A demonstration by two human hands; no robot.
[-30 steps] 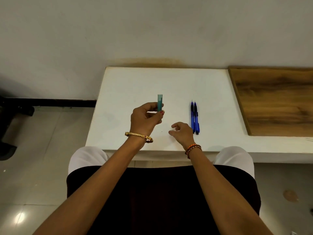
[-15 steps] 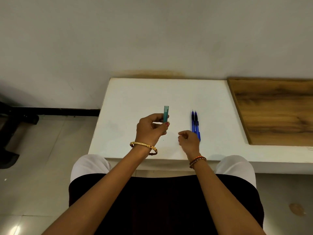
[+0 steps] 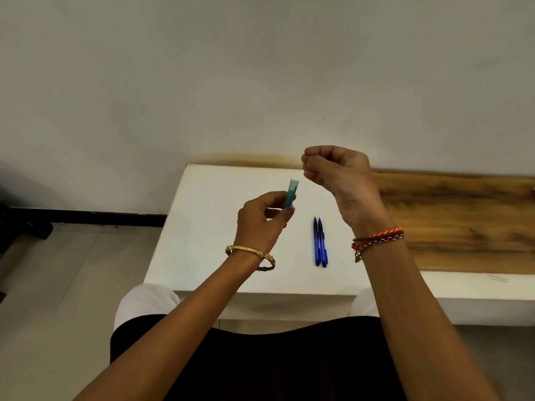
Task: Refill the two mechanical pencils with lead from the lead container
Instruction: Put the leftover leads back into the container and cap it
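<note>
Holding the translucent teal rectangular plastic lead container [image 3: 291,193] upright, the left hand [image 3: 262,224] pinches its lower end between thumb and fingers at frame centre. The right hand [image 3: 340,180] is raised at upper centre, fingers curled; any content is too small to tell. Two blue plastic mechanical pencils [image 3: 320,241] lie side by side, touching, on the white rectangular table [image 3: 202,241], lower centre.

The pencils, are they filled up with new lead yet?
Not yet. Both blue pencils lie side by side on the white table, untouched. The left hand holds the teal lead container upright. The right hand is raised above it with fingertips pinched together; whether it holds a lead or a cap is too small to tell. Filling both pencils is left.
</note>
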